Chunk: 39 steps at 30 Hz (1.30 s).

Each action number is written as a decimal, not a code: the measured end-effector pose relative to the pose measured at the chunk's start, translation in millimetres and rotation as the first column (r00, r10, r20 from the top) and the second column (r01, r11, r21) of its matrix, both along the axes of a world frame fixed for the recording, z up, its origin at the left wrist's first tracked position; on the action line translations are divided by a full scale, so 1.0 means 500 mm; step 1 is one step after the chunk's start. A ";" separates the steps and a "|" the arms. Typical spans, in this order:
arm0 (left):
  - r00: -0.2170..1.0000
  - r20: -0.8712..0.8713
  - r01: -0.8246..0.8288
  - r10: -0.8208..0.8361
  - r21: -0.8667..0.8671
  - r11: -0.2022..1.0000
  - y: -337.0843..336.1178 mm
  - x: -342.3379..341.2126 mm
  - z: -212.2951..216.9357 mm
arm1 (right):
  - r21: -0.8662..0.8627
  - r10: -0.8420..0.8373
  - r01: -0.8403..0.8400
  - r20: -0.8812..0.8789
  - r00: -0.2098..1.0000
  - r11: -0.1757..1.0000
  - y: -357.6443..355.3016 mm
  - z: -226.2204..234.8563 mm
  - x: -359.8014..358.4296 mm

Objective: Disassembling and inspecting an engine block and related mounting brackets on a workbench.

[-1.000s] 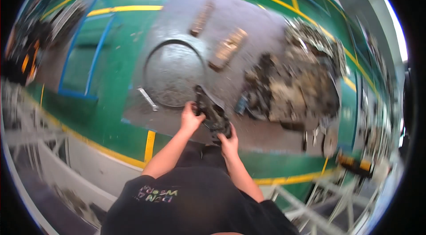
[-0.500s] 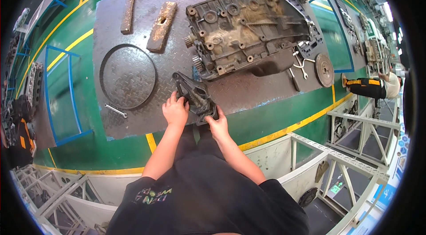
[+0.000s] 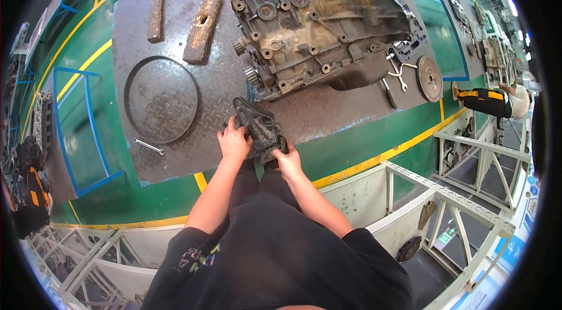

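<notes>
Between my hands is a dark, roughly triangular metal bracket (image 3: 257,125), held at the near edge of the metal-plated table (image 3: 222,85). My left hand (image 3: 235,141) grips its left side, fingers curled along the edge. On the bracket's lower right end my right hand (image 3: 287,158) is closed, thumb on top and the other fingers mostly hidden. Just beyond the bracket lies a large, stained engine block (image 3: 328,32), with toothed pulleys on the end facing left. A toothed timing belt (image 3: 196,99) forms a loop to the left of my left hand.
A small wrench (image 3: 149,147) lies below the belt. Two worn wooden blocks (image 3: 202,28) (image 3: 156,13) rest at the far left. Right of the engine are a screwdriver (image 3: 389,93), a wrench (image 3: 402,83) and a round metal disc (image 3: 430,79). Another person (image 3: 492,101) is at far right.
The bracket has turned slightly and sits more upright in my hands, both still on it. My view has shifted a little, so the engine block appears further up and left.
</notes>
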State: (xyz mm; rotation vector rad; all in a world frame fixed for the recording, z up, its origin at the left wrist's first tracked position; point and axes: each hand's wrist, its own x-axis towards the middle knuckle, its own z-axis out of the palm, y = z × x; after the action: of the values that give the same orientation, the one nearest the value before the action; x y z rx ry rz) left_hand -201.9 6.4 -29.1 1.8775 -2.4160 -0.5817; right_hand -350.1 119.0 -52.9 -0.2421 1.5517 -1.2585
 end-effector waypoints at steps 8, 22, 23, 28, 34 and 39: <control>0.973 0.230 -0.042 -0.002 0.190 0.981 0.001 -0.025 -0.029 | 0.090 0.095 -0.078 -0.203 0.975 0.993 -0.001 -0.009 -0.009; 0.938 -0.331 -0.045 0.103 0.177 0.983 0.013 0.022 -0.100 | 0.292 0.052 -0.067 0.059 0.997 0.954 0.020 -0.049 -0.025; 0.898 -0.438 0.009 0.046 0.121 0.993 0.007 0.035 -0.097 | 0.288 0.043 -0.073 0.109 0.993 0.955 0.018 -0.048 -0.028; 0.761 -0.601 -0.235 0.246 0.098 0.967 -0.072 0.188 -0.102 | 0.416 -0.112 -0.084 0.425 0.898 0.905 0.011 -0.041 -0.038; 0.903 -0.119 -0.398 0.413 0.128 0.908 -0.155 0.374 -0.153 | 0.446 -0.102 -0.130 0.459 0.882 0.885 0.010 -0.050 -0.044; 0.913 -0.301 -0.329 0.276 -0.141 0.934 -0.184 0.405 -0.183 | 0.414 -0.114 -0.135 0.524 0.844 0.900 0.015 -0.043 -0.050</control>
State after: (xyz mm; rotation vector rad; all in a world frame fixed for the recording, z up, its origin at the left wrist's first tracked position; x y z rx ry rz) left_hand 0.7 -85.5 -120.5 1.8934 -1.8852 -0.5302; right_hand -375.1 126.6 -74.3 0.3740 1.2802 -0.8301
